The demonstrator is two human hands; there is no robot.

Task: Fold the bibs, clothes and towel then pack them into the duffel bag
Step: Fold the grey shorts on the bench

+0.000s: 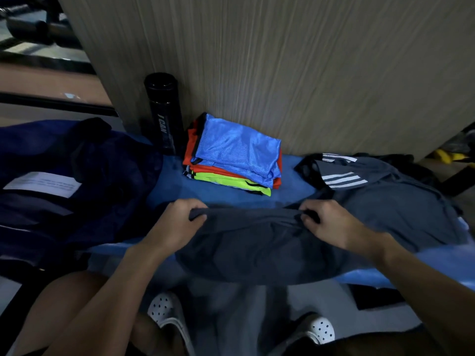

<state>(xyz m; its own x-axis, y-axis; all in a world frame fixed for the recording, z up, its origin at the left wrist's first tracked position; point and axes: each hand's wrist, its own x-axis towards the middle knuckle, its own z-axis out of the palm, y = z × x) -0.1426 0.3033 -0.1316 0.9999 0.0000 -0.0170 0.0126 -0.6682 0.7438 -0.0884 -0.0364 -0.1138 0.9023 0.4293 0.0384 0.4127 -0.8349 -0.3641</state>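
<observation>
A dark grey garment (pixel 257 242) lies across a blue towel (pixel 174 181) on the bench in front of me. My left hand (pixel 177 222) pinches its upper edge on the left. My right hand (pixel 331 224) pinches the same edge on the right. A stack of folded bibs (pixel 231 152), blue on top, then orange and neon yellow, sits at the back by the wall. A second grey garment with white stripes (pixel 372 188) lies spread to the right. The navy duffel bag (pixel 51 176) sits at the left, with a white label on it.
A black bottle (pixel 164 114) stands against the wood-grain wall (pixel 282 60), just left of the bib stack. My knees and white perforated shoes (pixel 167 314) show below the bench edge. Yellow items (pixel 447 155) lie on the floor at far right.
</observation>
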